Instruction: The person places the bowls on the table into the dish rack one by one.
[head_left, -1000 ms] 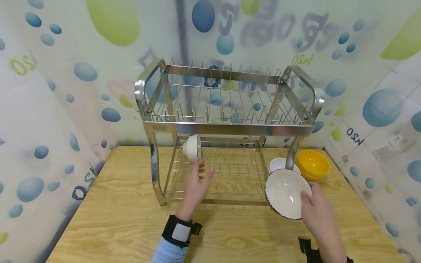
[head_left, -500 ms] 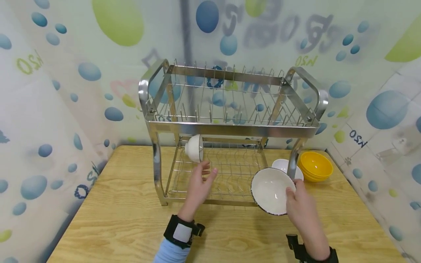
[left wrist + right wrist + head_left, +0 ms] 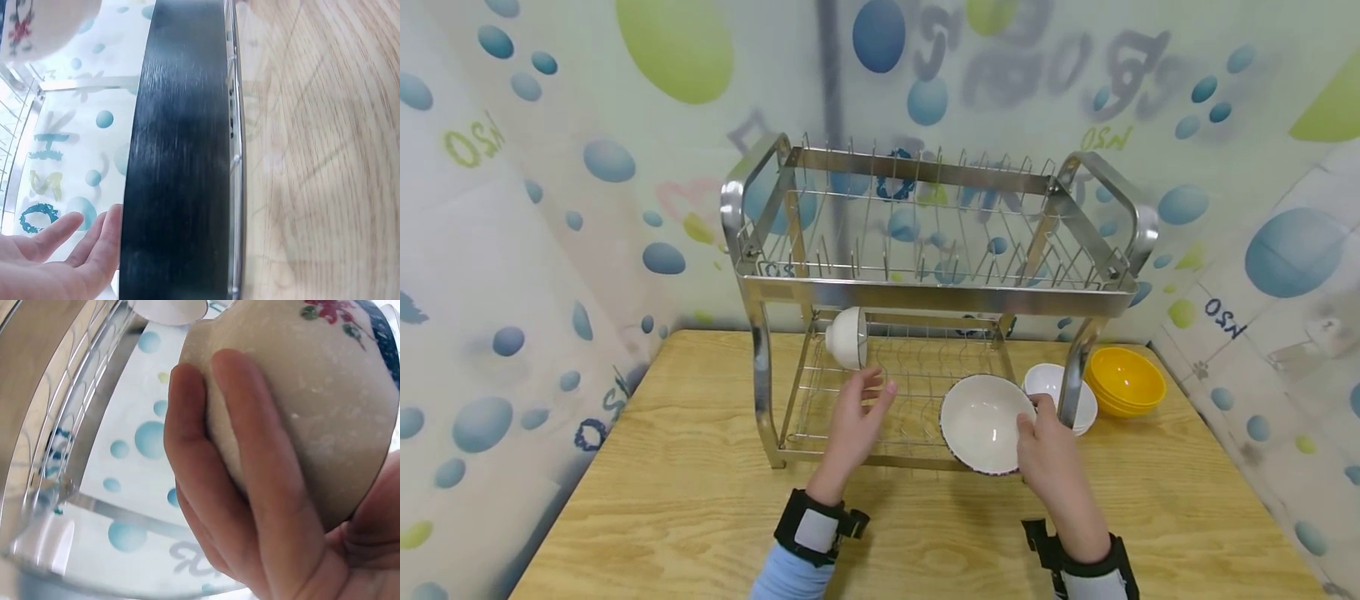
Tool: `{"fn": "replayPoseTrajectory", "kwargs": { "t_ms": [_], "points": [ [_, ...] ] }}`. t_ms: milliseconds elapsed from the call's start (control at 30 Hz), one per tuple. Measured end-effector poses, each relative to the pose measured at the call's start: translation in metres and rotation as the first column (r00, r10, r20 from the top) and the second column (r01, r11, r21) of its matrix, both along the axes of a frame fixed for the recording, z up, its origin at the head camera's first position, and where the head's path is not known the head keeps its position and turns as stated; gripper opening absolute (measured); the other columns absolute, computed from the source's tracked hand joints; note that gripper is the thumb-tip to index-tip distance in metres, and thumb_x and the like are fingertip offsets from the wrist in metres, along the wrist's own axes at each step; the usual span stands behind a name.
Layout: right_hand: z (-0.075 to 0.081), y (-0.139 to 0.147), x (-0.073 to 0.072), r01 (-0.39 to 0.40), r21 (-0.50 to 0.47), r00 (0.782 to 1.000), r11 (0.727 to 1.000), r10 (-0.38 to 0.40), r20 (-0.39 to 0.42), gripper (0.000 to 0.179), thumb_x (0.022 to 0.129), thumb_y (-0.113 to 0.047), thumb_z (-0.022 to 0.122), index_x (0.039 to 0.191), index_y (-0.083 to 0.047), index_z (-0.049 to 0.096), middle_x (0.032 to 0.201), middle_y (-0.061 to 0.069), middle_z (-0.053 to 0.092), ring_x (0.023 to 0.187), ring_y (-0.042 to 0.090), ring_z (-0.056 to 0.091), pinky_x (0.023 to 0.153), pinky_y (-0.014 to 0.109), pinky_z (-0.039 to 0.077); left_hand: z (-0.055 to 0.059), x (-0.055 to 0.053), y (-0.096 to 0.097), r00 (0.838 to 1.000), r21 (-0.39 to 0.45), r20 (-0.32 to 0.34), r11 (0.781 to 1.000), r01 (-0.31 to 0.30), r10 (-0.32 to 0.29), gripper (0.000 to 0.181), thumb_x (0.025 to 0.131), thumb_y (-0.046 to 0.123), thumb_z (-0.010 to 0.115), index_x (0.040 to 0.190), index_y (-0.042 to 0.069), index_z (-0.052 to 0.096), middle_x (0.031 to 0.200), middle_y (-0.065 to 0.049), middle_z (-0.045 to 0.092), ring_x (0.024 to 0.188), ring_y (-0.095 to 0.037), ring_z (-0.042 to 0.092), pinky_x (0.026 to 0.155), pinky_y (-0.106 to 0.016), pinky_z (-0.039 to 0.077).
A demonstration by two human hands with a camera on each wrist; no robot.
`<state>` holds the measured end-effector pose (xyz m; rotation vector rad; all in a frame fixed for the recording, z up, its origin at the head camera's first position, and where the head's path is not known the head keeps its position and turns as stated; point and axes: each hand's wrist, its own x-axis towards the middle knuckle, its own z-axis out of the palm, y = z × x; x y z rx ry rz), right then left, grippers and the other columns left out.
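Note:
My right hand (image 3: pixel 1052 454) grips a white bowl (image 3: pixel 985 423) by its right side, thumb inside and fingers spread under the outer wall. In the right wrist view the bowl (image 3: pixel 312 419) shows a red flower and a dark rim. It hangs tilted before the front bar of the two-tier metal dish rack (image 3: pixel 940 295). Another white bowl (image 3: pixel 847 337) stands on its side in the lower tier, at the left. Just below it, my left hand (image 3: pixel 853 421) reaches over the lower front bar with loose fingers, holding nothing; in the left wrist view those fingers (image 3: pixel 94 250) look relaxed.
Right of the rack, white bowls (image 3: pixel 1078 400) sit partly behind its front leg. Beside them is a stack of yellow bowls (image 3: pixel 1126 379). The rack stands on a wooden table (image 3: pixel 647 500), with a patterned curtain (image 3: pixel 647 192) behind.
My right hand has carried the white bowl leftward, from beside the rack's right leg to the front of its lower tier. My left hand stays almost in place.

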<state>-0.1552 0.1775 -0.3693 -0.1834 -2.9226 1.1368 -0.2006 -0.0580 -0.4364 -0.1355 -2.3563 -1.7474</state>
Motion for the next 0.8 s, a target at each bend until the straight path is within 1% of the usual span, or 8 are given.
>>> {"fn": "replayPoseTrajectory", "kwargs": {
  "t_ms": [100,167,267,367,467,567,667,800],
  "points": [
    [-0.002,-0.008,-0.004,-0.025,-0.006,0.999,1.0,0.025,-0.026,0.037,0.101,-0.011,0.035,0.132,0.009,0.033,0.124,0.039,0.05,0.1,0.044,0.058,0.07,0.045,0.051,0.002,0.001,0.002,1.0,0.008,0.003,1.0,0.015,-0.015,0.054,0.094,0.045,0.053,0.133,0.008,0.047,0.125,-0.016,0.056,0.109,-0.031,0.056,0.09,-0.045,0.049],
    [-0.004,-0.013,-0.007,-0.037,-0.016,0.999,0.999,0.036,-0.025,0.038,0.101,-0.011,0.035,0.133,0.009,0.033,0.126,0.039,0.049,0.106,0.046,0.056,0.076,0.049,0.051,0.002,0.002,0.004,1.0,0.012,0.005,1.0,0.025,-0.025,0.054,0.094,0.045,0.053,0.133,0.007,0.048,0.125,-0.018,0.056,0.109,-0.031,0.056,0.09,-0.045,0.049],
    [-0.008,-0.02,-0.011,-0.058,-0.064,0.998,0.996,0.056,-0.025,0.038,0.101,-0.01,0.033,0.133,0.011,0.032,0.13,0.038,0.046,0.115,0.048,0.051,0.086,0.054,0.048,0.003,0.003,0.006,0.999,0.016,0.013,0.999,0.034,-0.034,0.053,0.095,0.045,0.053,0.132,0.007,0.049,0.125,-0.019,0.056,0.109,-0.031,0.056,0.089,-0.046,0.049],
    [-0.013,-0.024,-0.013,-0.073,-0.086,0.997,0.994,0.069,-0.044,0.036,0.101,-0.007,0.034,0.132,0.011,0.034,0.128,0.038,0.047,0.118,0.049,0.049,0.091,0.056,0.046,0.003,0.004,0.008,0.999,0.017,0.021,0.999,0.04,-0.041,0.051,0.095,0.044,0.053,0.13,0.008,0.05,0.124,-0.018,0.058,0.108,-0.03,0.057,0.089,-0.044,0.049],
    [-0.018,-0.029,-0.015,-0.076,-0.057,0.995,0.995,0.072,-0.075,0.034,0.1,-0.007,0.036,0.13,0.009,0.038,0.121,0.039,0.052,0.113,0.049,0.053,0.085,0.056,0.048,0.003,0.004,0.01,0.999,0.026,0.022,0.999,0.048,-0.048,0.049,0.095,0.043,0.053,0.129,0.008,0.051,0.122,-0.017,0.059,0.107,-0.029,0.058,0.088,-0.044,0.049],
    [-0.022,-0.033,-0.016,-0.07,-0.021,0.994,0.997,0.068,-0.081,0.033,0.1,-0.01,0.038,0.129,0.006,0.04,0.117,0.039,0.055,0.108,0.048,0.057,0.079,0.053,0.051,0.004,0.005,0.012,0.998,0.03,0.035,0.998,0.051,-0.052,0.049,0.095,0.043,0.053,0.13,0.008,0.051,0.122,-0.015,0.059,0.107,-0.028,0.058,0.088,-0.043,0.049],
    [-0.024,-0.037,-0.018,-0.066,-0.016,0.995,0.998,0.065,-0.071,0.034,0.1,-0.011,0.039,0.129,0.005,0.04,0.117,0.038,0.056,0.106,0.046,0.058,0.075,0.05,0.052,0.003,0.004,0.013,0.997,0.023,0.046,0.998,0.057,-0.058,0.051,0.095,0.044,0.053,0.131,0.007,0.05,0.122,-0.013,0.059,0.107,-0.028,0.058,0.088,-0.043,0.05],
    [-0.024,-0.042,-0.02,-0.066,-0.023,0.996,0.998,0.065,-0.06,0.035,0.1,-0.012,0.039,0.131,0.005,0.039,0.119,0.037,0.055,0.107,0.046,0.058,0.075,0.049,0.053,0.002,0.004,0.013,0.996,0.014,0.054,0.998,0.068,-0.068,0.055,0.095,0.047,0.051,0.131,0.006,0.05,0.123,-0.012,0.058,0.108,-0.028,0.057,0.088,-0.042,0.05]
  ]
}}
